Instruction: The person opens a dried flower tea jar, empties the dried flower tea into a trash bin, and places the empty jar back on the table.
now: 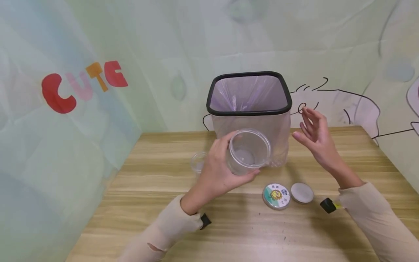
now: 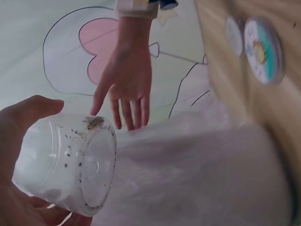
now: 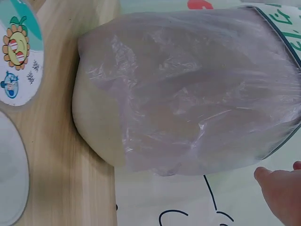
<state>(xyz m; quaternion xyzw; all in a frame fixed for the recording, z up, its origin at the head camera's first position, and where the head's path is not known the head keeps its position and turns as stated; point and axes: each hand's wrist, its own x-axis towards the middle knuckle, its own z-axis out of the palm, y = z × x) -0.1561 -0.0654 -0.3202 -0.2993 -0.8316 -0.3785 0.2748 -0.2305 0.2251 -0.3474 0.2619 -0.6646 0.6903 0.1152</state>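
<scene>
My left hand (image 1: pixel 217 167) grips a clear plastic jar (image 1: pixel 247 151), tilted so its open mouth faces the head camera. Dark specks cling to the jar (image 2: pixel 70 160) near its base in the left wrist view. Off to the right, my right hand (image 1: pixel 315 140) is raised beside the bin with its fingers loosely extended, holding nothing. Behind the jar stands a trash bin (image 1: pixel 284 134) with a black rim and a translucent liner bag (image 3: pixel 188 94). On the table lie a round printed lid (image 1: pixel 276 196) and a grey-white disc (image 1: pixel 302 193).
A small clear plastic piece (image 1: pixel 198 162) sits on the wood-grain table (image 1: pixel 147 174), partly hidden behind my left hand. A printed cloth backdrop (image 1: pixel 163 72) rises along the table's back and left sides.
</scene>
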